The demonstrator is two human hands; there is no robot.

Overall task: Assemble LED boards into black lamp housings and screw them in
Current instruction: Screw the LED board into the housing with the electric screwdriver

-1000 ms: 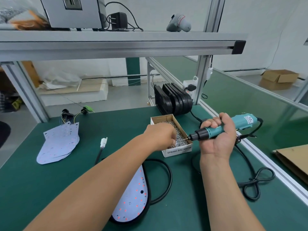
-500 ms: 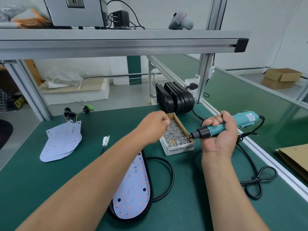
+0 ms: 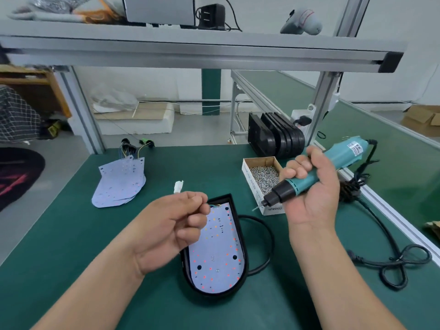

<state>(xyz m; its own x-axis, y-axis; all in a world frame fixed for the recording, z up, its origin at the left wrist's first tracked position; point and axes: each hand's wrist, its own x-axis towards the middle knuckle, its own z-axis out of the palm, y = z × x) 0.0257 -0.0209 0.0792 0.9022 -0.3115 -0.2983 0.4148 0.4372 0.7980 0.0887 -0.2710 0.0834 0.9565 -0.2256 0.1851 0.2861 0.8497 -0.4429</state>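
Note:
A black lamp housing (image 3: 244, 248) lies on the green mat, with a white LED board (image 3: 216, 248) dotted with red LEDs seated in it. My left hand (image 3: 171, 232) hovers over the housing's upper left, thumb and fingers pinched on a tiny screw that barely shows. My right hand (image 3: 312, 194) grips a teal electric screwdriver (image 3: 342, 158), its black nose pointing down-left above the screw box (image 3: 259, 160). That cardboard box holds several small silver screws.
Spare LED boards (image 3: 119, 184) with wires are piled at the back left. Black housings (image 3: 276, 136) stand stacked behind the box. A white connector (image 3: 178, 186) lies near my left hand. The screwdriver's black cable (image 3: 392, 258) coils at the right, beside the bench's aluminium rail.
My left hand has left the screw box and moved back left over the lamp housing, fingers pinched. The right hand has tilted the screwdriver's tip downward.

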